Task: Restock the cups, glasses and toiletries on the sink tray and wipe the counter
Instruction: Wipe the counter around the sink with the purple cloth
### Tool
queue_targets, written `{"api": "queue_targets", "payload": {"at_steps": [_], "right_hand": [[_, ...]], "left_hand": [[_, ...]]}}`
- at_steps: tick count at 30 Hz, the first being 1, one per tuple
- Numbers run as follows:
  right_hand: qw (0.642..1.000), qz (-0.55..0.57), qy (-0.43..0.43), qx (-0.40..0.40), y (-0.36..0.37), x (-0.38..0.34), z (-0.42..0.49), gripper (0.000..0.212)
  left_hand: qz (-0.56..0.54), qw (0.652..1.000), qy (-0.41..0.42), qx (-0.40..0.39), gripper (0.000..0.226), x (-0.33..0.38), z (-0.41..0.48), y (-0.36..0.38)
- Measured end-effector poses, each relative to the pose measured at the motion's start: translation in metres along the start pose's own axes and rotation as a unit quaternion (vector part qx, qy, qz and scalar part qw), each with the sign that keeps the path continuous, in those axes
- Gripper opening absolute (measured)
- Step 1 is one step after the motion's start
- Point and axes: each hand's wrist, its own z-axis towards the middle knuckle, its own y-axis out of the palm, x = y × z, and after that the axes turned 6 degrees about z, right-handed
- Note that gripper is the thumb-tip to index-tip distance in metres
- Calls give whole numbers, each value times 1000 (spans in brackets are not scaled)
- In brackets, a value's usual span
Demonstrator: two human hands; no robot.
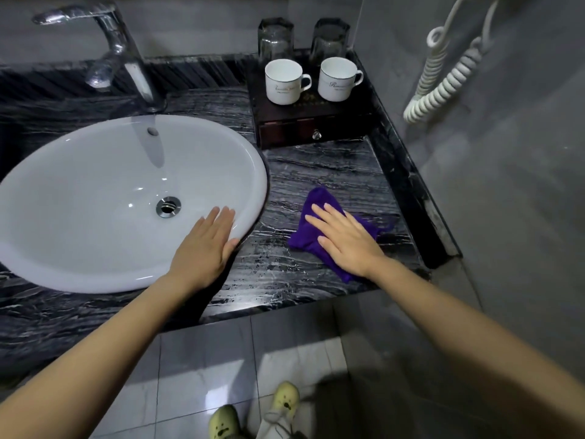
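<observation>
The cloth (319, 229) lies near right on the tabletop (332, 166), soft and limp, best pressed flat. The right hand (348, 242) spreads its fingers (316, 221) on it; the left hand (205, 245) rests flat, holding nothing, on the sink (250, 188) rim.

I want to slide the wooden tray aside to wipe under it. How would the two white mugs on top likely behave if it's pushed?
The white mugs stand upright and loose on the wooden tray, so they would probably slide or rattle if it jerks. They look ceramic, so likely breakable against the stone counter. The two glasses right behind them could get knocked.
</observation>
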Motion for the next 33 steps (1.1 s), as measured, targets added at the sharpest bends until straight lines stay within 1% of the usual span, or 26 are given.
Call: {"api": "queue_targets", "payload": {"at_steps": [7,13,15,18,22,25,27,29,30,32,33], "right_hand": [[987,2,138,77,30,-48,-18,50],[954,-4,268,136,54,-97,-9,53],[942,4,300,150,59,-109,-5,53],[927,10,338,165,63,-122,3,54],[910,16,378,169,65,-137,13,56],[901,35,404,155,63,-150,23,58],[903,86,402,123,58,-156,29,60],[920,125,363,71,49,-155,29,63],[935,113,331,49,45,-151,25,66],[969,11,245,26,42,-141,14,75],[979,-41,197,20,42,-136,10,79]], "left_hand": [[6,1000,2,-21,57,-28,-25,-1],[23,999,17,-19,57,-42,-41,-4],[30,999,24,-18,64,-44,-45,-6],[30,999,38,-11,76,-47,-48,-7],[35,998,45,-15,77,-50,-47,-6],[27,998,46,-17,76,-51,-47,-5],[21,999,42,-14,70,-51,-47,-5],[13,999,39,-8,61,-50,-47,-4],[11,999,40,-8,57,-51,-47,-3],[13,999,42,-7,53,-51,-47,-2],[14,999,43,-5,53,-51,-47,-2]]}}
